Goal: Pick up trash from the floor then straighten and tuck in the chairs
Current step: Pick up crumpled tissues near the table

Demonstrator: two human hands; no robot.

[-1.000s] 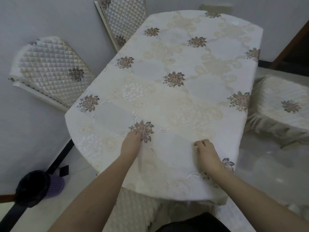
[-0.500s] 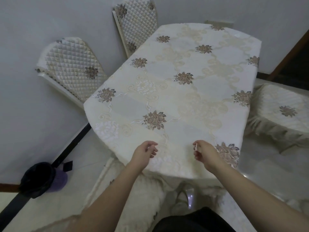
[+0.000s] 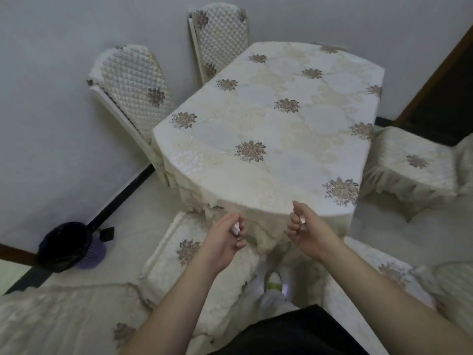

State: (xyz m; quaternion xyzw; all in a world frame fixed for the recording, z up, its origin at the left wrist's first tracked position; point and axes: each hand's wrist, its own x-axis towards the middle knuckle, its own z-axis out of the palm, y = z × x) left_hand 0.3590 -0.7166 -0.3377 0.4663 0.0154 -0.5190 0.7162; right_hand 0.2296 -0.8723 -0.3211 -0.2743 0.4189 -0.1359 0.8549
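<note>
One table (image 3: 281, 119), five cushioned chairs (image 3: 133, 83), one trash bin (image 3: 66, 245), two hands (image 3: 225, 242).

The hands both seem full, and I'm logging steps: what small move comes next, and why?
Probably carry the scraps to the bin at the left. The left hand and right hand each pinch a small white scrap, and nothing lies on the tablecloth.

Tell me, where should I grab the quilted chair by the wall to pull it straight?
Probably by the top edge of the quilted chair's backrest, coming from above on the wall side. That rounded top stands clear of the table, while the seat is hidden under the cloth. Both hands look full now: the left hand and right hand each hold a small white scrap.
</note>
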